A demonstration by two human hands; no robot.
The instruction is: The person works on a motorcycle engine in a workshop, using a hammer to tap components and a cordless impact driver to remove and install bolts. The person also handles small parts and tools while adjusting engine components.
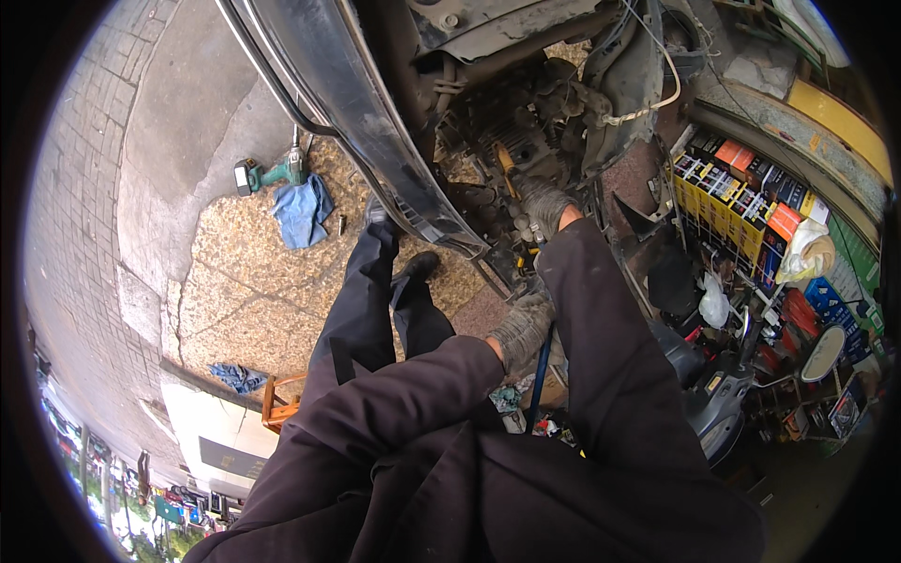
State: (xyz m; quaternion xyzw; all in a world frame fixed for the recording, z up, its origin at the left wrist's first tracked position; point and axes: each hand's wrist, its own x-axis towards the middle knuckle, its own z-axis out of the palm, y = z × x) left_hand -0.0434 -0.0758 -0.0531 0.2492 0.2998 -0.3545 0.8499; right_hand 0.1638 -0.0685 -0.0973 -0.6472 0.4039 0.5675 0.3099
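Observation:
My right hand [544,203], in a grey knit glove, reaches into the exposed engine bay of a partly stripped vehicle. Its fingers are closed around a slim orange-brown handle [506,161] that points up among the dirty metal parts [535,127]. Closer to me, my left hand [524,330], gloved alike, is curled near the lower edge of the bay. A long blue bar [539,375] runs down beside that glove; whether the fingers grip it is hidden. Small yellow-tipped parts [522,263] sit between the two hands.
A dark body panel [357,103] rises left of the bay. On the ground lie a green cordless power tool [272,174], a blue cloth [302,211] and another rag [237,377]. Stacked yellow-and-black boxes [723,211] and a parked scooter [718,399] stand at right. An orange stool [278,403] is at left.

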